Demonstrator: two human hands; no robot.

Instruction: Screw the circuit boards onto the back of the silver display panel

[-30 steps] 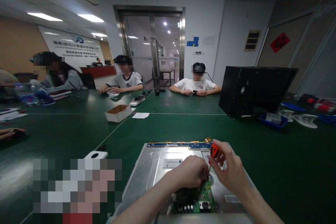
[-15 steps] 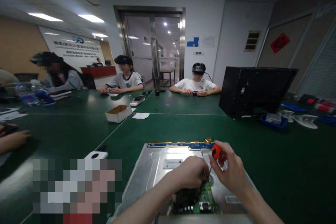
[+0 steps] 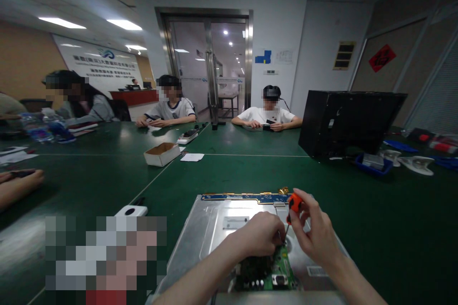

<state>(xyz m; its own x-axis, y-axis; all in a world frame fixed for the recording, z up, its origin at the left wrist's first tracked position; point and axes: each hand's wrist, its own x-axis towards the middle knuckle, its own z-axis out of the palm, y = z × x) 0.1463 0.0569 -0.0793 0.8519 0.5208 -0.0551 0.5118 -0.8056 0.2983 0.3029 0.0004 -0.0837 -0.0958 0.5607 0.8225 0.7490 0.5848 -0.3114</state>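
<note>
Right grip (image 3: 317, 231), bare hand: clamping thumb and fingers on a screwdriver (image 3: 295, 202) with an orange-and-black handle, its shaft slanting down and leftward.

Head view, sole view. Left grip (image 3: 261, 233), bare hand: bending over the far edge of a green circuit board (image 3: 285, 267), fingertips bunching beside the lower shaft. I am not able to tell whether they are pinching anything; the driver's tip is hiding there too. Circuit board: lying on a metal panel (image 3: 205, 221), on the near part of it. Metal panel: resting on the bench (image 3: 229, 176), a blue strip (image 3: 236, 197) running along its far edge.

Change noted: I am seeing the right thumb sitting farther right, baring more orange below the handle; the left grip is staying put. Meaning, by my judgement: a fresh hold is forming on the handle while the shaft is keeping its place, so work at that edge is continuing.

Surroundings: box (image 3: 161, 155), standing well beyond; co-worker (image 3: 265, 115), sitting opposite, handling something dark.
</note>
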